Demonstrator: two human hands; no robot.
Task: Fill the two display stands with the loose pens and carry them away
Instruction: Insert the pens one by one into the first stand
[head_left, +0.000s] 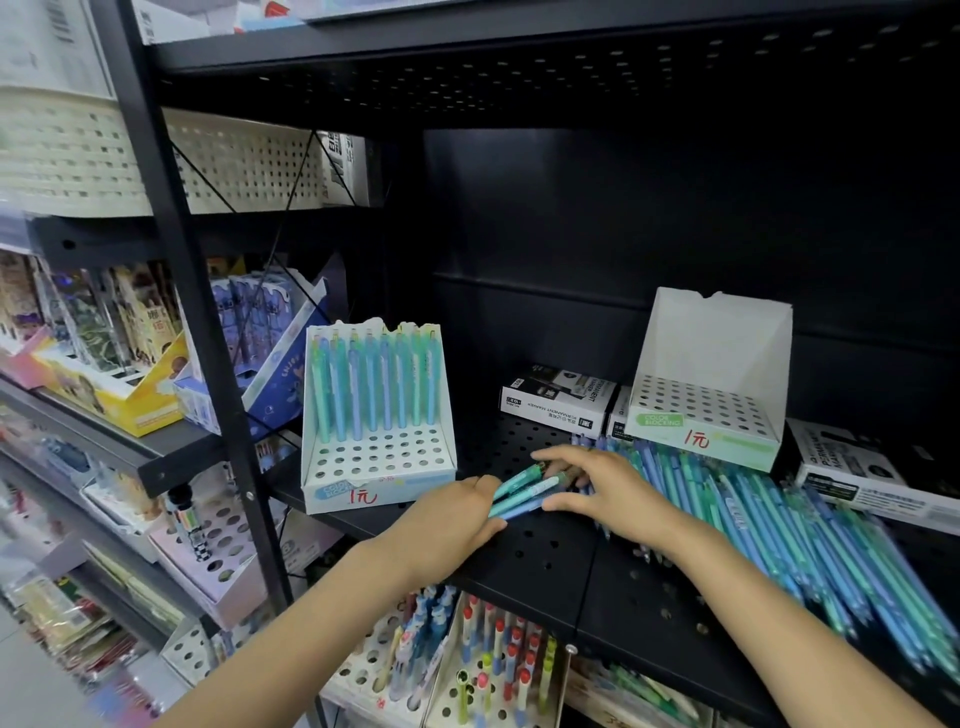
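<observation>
Stands (378, 470) read "COLOR BLOCKING"; boxes (558, 399) read "PERMANENT MARKER".

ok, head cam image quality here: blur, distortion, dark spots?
Head view: wide-angle bending on the shelf post at left; loose pens smear toward the lower right edge; shelf back wall nearly black, detail lost; both hands and the left stand sharp, evenly lit.

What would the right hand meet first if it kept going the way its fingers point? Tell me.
Probably the few pens bunched in the left hand: the right hand points leftward at them, its fingertips apparently already touching, though depth is unclear.
</observation>
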